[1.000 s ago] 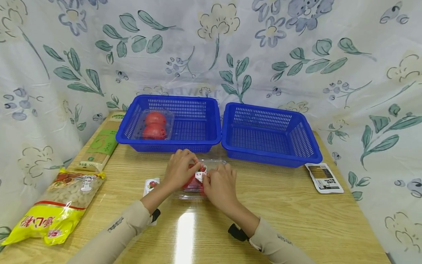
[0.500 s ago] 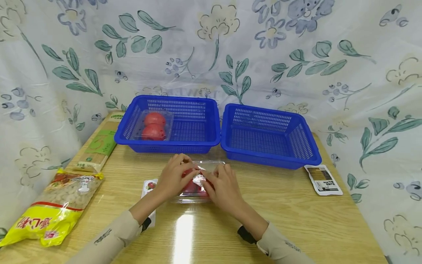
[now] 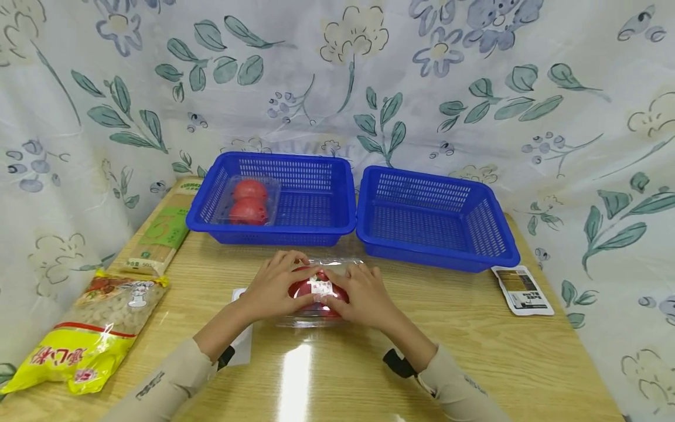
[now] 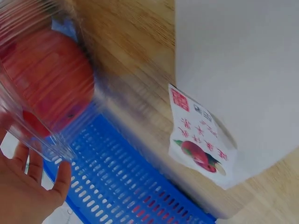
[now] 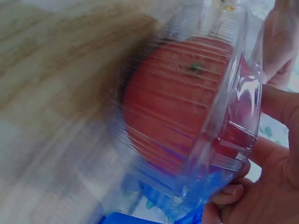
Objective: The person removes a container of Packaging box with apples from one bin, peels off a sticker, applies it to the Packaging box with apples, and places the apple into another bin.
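Observation:
A clear plastic clamshell box point(image 3: 306, 322) with red round fruit point(image 5: 173, 107) inside lies on the table, close in front of the baskets. On its lid sits a small white label point(image 3: 321, 286) with red print. My left hand point(image 3: 271, 289) lies on the lid's left side, thumb and index finger at the label's edge. From the right, my right hand point(image 3: 366, 296) mirrors it, its thumb and index finger pressing beside the label. Left of the box is a white sheet point(image 3: 242, 347), partly under my left forearm; a sticker point(image 4: 198, 135) with printed fruit lifts at its corner.
Behind the box stand two blue baskets; the left basket point(image 3: 311, 230) holds another clamshell box point(image 3: 274, 205) of red fruit, the right basket point(image 3: 422, 225) nothing visible. Noodles point(image 3: 163, 228) and a yellow pasta bag point(image 3: 89, 334) lie left, a white pouch point(image 3: 523, 291) right.
My hands have spread slightly apart over the lid, uncovering the label, which now lies flat between the thumbs. Earlier the fingers of both hands met on it.

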Demonstrator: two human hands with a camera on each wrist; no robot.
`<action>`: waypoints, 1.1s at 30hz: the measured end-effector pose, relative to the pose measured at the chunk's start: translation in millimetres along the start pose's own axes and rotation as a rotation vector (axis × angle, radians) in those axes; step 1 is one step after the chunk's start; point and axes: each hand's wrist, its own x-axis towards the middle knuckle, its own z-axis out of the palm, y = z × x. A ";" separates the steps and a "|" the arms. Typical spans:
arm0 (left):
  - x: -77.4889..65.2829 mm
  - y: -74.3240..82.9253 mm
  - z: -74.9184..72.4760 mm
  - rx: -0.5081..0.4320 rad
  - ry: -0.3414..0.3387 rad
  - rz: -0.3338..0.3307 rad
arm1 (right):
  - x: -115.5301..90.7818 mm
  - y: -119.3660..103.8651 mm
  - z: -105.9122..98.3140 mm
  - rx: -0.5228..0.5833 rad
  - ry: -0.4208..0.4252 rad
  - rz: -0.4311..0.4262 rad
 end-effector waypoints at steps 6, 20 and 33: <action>-0.5 -1.8 1.2 0.005 0.001 -0.011 | -5.6 0.8 6.5 0.020 0.115 0.001; -7.3 -0.4 0.7 0.051 -0.010 0.009 | -41.1 -7.4 21.4 -0.216 0.413 -0.167; -31.5 -8.8 -1.9 -0.081 -0.003 -0.140 | -41.4 14.7 -10.5 0.258 0.289 0.006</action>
